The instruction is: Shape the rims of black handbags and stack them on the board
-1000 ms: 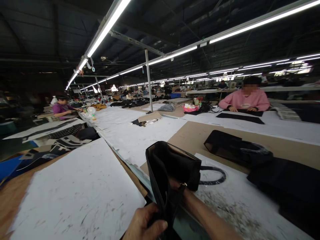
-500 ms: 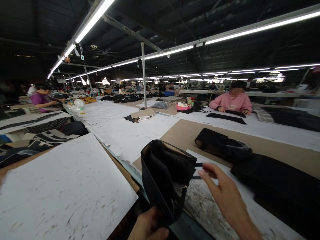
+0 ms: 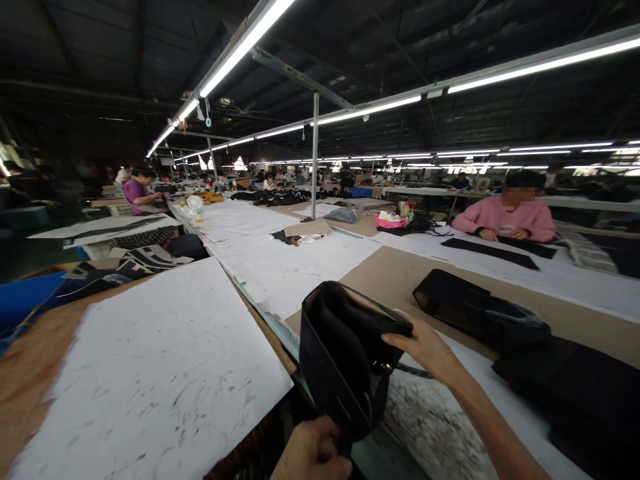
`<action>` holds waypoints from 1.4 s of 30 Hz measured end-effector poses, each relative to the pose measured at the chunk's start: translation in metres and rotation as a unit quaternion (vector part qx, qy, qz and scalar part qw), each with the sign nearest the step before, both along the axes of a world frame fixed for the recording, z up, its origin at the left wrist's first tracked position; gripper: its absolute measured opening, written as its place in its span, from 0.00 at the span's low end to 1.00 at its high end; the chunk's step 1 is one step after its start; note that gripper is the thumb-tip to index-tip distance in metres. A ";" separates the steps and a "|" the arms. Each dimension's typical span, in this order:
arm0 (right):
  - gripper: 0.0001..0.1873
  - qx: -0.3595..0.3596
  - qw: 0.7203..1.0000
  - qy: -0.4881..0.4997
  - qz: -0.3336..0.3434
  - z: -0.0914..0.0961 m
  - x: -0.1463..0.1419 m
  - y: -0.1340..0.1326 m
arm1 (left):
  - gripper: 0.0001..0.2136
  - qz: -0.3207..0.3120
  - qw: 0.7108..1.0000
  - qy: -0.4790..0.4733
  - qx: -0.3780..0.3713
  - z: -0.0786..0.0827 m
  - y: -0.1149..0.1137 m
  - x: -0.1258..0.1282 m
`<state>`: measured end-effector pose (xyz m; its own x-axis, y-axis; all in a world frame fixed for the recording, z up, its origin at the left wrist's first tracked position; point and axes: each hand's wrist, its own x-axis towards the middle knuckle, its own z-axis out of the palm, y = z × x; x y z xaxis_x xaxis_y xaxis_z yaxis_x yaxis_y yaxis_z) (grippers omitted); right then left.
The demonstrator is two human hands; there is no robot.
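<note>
A black bag [image 3: 327,360] stands at the near table edge with its top gaping toward me. Dark folds and a light inner lining show inside, and a small gold-coloured metal fitting is on its right side. My left hand [image 3: 315,450] is closed on the bag's near lower end; the exact part it pinches is dark. On the far right side, my right hand [image 3: 425,347] grips the bag's upper edge between thumb and fingers, which are partly hidden behind it. A thin black strap [image 3: 417,370] runs out beneath my right hand.
Another black bag [image 3: 450,297] lies on brown board [image 3: 373,270] to the right, beside dark flat pieces [image 3: 575,373]. A white-topped table [image 3: 165,353] is at left. A metal post [image 3: 315,160] rises from the long table. A person in pink [image 3: 505,217] works across it.
My right hand has moved from the strap area to the bag's right upper edge and closed on it. The view has swung left. My left hand stays at the bag's near end.
</note>
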<state>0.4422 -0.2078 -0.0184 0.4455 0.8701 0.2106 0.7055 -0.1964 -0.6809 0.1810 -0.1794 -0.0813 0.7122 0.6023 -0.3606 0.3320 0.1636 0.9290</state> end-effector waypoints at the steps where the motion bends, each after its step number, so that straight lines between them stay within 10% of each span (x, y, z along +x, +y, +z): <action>1: 0.18 -0.004 1.000 -0.009 0.008 0.001 -0.006 0.003 | 0.13 0.001 1.000 0.004 0.016 0.008 0.001 -0.002; 9: 0.16 0.022 0.978 0.029 0.205 0.025 -0.091 0.061 | 0.08 0.106 0.990 0.049 0.075 0.062 0.000 -0.083; 17: 0.20 0.012 0.927 0.082 0.367 -0.002 -0.195 0.130 | 0.05 0.152 0.977 0.115 0.096 0.049 -0.011 -0.161; 24: 0.15 -0.030 0.911 0.063 0.407 -0.021 -0.216 0.154 | 0.06 0.251 0.840 0.053 0.479 0.095 0.025 -0.195; 32: 0.18 -0.024 0.898 0.061 0.436 0.005 -0.192 0.156 | 0.12 0.050 0.740 0.119 0.660 0.111 0.132 -0.168; 42: 0.16 -0.023 0.921 0.055 0.385 -0.014 -0.175 0.147 | 0.16 -0.090 0.722 0.231 0.646 0.098 0.170 -0.147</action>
<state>0.2676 -0.0611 -0.0326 -0.2900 0.9442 0.1563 0.5752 0.3025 -0.7600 0.0344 -0.0091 0.0163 0.8046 0.5608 0.1950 0.5629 -0.8250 0.0502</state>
